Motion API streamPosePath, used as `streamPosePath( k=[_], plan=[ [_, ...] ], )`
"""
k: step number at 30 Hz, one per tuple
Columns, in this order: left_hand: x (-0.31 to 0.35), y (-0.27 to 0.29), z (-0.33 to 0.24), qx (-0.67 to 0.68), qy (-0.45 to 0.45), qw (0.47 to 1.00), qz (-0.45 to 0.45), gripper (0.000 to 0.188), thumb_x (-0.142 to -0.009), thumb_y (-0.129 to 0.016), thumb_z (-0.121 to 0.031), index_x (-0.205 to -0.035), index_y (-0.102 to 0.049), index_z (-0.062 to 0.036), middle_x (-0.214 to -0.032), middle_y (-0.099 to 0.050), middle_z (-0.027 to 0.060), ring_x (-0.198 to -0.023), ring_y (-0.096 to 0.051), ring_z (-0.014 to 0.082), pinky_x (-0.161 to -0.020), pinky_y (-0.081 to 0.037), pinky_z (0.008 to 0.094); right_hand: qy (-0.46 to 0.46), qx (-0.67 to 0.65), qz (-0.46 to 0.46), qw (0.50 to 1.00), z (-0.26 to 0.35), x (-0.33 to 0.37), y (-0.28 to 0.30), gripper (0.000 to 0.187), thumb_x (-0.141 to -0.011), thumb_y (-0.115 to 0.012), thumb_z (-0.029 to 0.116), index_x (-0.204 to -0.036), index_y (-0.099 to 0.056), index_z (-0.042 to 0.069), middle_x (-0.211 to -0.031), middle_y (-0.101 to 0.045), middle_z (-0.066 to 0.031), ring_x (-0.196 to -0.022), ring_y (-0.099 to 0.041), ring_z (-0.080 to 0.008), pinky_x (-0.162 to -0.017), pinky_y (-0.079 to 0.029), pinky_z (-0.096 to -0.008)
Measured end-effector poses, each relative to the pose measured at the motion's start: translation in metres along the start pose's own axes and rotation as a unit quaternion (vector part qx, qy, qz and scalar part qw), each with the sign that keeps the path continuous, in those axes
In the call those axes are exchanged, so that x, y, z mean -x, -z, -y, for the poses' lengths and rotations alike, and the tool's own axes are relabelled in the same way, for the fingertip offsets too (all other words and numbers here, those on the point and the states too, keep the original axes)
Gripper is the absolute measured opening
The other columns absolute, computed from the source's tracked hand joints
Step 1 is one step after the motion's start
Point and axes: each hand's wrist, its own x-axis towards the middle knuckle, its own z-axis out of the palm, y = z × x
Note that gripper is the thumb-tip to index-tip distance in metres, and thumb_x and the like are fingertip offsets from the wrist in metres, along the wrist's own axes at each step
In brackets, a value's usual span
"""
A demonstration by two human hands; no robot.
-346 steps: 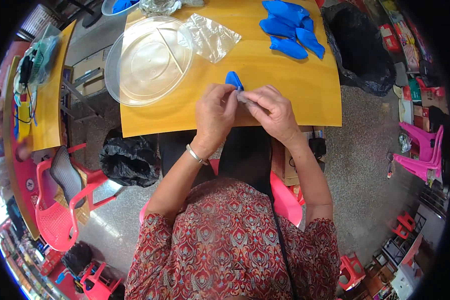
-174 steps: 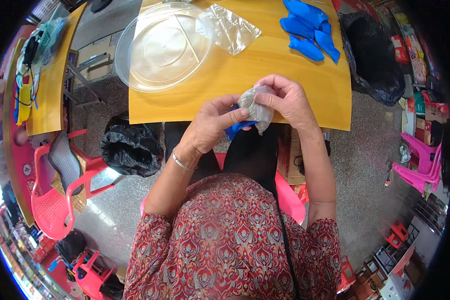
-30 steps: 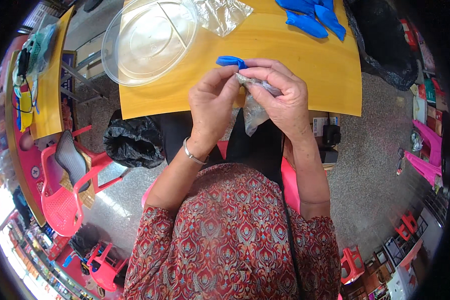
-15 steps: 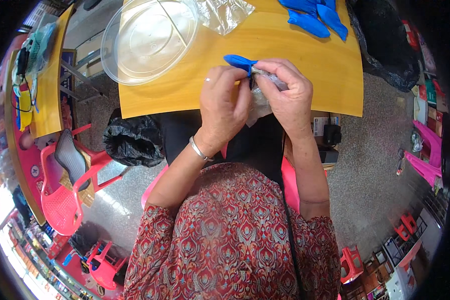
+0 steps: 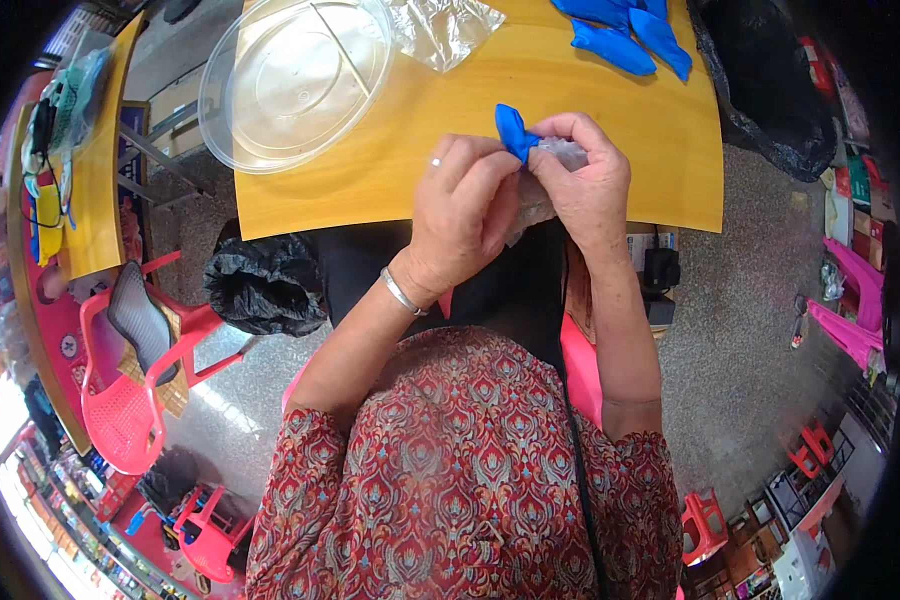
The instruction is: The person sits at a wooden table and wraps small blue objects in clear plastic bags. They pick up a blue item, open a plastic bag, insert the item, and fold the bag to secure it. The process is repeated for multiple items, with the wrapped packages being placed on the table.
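Over the front edge of the yellow table, both my hands work close together on a small blue petal-shaped piece; its material I cannot make out for certain. My left hand is closed, its fingertips pinching near the lower end of the piece. Thumb and forefinger of my right hand grip the blue piece from the other side. Crumpled clear plastic is bunched in that same hand and shows below it too. The blue piece points up and slightly left. Its lower end is partly hidden by my fingers.
A round clear plastic container with a thin stick across it sits at the left. Nearby lies a clear plastic bag. Several blue pieces lie far right. Black plastic bags flank the table; a pink chair stands left.
The blue piece has turned from pointing left to pointing upward and has shifted a little right. My left hand has moved slightly right with it; my right hand keeps its grip.
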Motion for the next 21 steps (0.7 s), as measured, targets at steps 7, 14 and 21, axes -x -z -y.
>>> streamPosePath(
  k=[7,14,21],
  plan=[
    [-0.007,-0.001,0.011,0.377,0.322,0.868,-0.022,0.019,-0.091,-0.061,-0.003,-0.110,-0.058,-0.0008,-0.094,-0.059,0.0028,-0.090,-0.058,0.0112,-0.078,-0.050,0.0262,-0.091,-0.126,0.052,0.986,-0.008,-0.002,0.008,0.016,-0.079,-0.076,0.011,-0.087,-0.066,0.002,-0.075,-0.064,-0.0006,-0.070,-0.057,-0.0067,-0.064,-0.049,-0.0246],
    [-0.016,0.010,0.002,0.474,0.452,0.750,0.098,0.037,-0.089,-0.068,-0.016,-0.122,-0.056,-0.0040,-0.104,-0.063,0.0032,-0.092,-0.059,0.0104,-0.080,-0.049,0.0226,-0.034,-0.158,0.026,0.987,-0.014,-0.004,-0.001,0.021,-0.077,-0.075,0.009,-0.094,-0.064,0.002,-0.087,-0.065,-0.0039,-0.079,-0.060,-0.0101,-0.071,-0.050,-0.0265],
    [-0.006,0.005,-0.002,0.541,0.517,0.663,0.022,0.024,-0.091,-0.064,-0.012,-0.114,-0.059,-0.0069,-0.100,-0.064,0.0026,-0.090,-0.062,0.0121,-0.075,-0.055,0.0305,-0.065,-0.259,0.019,0.964,-0.017,0.003,-0.013,0.031,-0.079,-0.072,0.007,-0.106,-0.059,0.001,-0.095,-0.065,-0.0077,-0.090,-0.061,-0.0141,-0.081,-0.050,-0.0293]
  ],
)
